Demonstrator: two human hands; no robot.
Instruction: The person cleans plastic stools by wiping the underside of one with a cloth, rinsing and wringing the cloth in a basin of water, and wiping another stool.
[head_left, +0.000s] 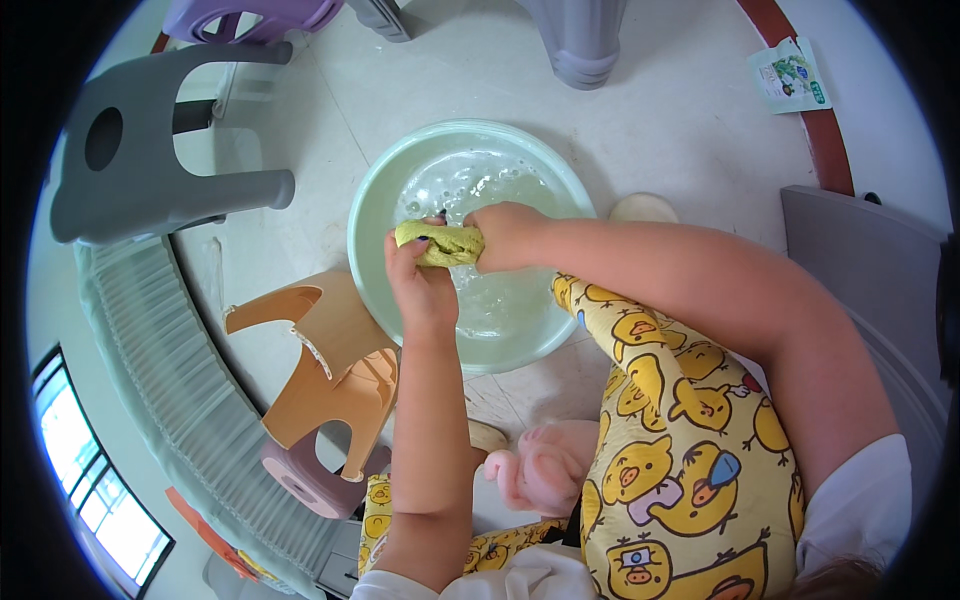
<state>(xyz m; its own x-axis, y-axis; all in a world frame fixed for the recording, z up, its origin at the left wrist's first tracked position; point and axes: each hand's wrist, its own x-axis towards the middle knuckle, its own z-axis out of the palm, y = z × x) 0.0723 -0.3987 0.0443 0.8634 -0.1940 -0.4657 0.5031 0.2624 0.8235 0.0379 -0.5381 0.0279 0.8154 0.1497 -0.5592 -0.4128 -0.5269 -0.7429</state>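
A yellow-green wet cloth (457, 246), bunched into a thick roll, is gripped between my two hands. My left hand (424, 270) holds its left end, the thumb across the near side. At the other end my right hand (510, 236) is closed in a fist around the cloth. Both hands are above a round pale green plastic basin (362, 259) on the floor. Cloudy water with bubbles (499, 304) lies in the basin under the cloth. The fingers of my right hand are mostly hidden from this angle.
Left of the basin, an orange-tan plastic stool (345, 315) lies tipped over against it. A grey plastic stool (142, 150) lies on its side at far left. A foil pouch (791, 75) leans at the wall, upper right. A pink plush slipper (544, 469) is near my legs.
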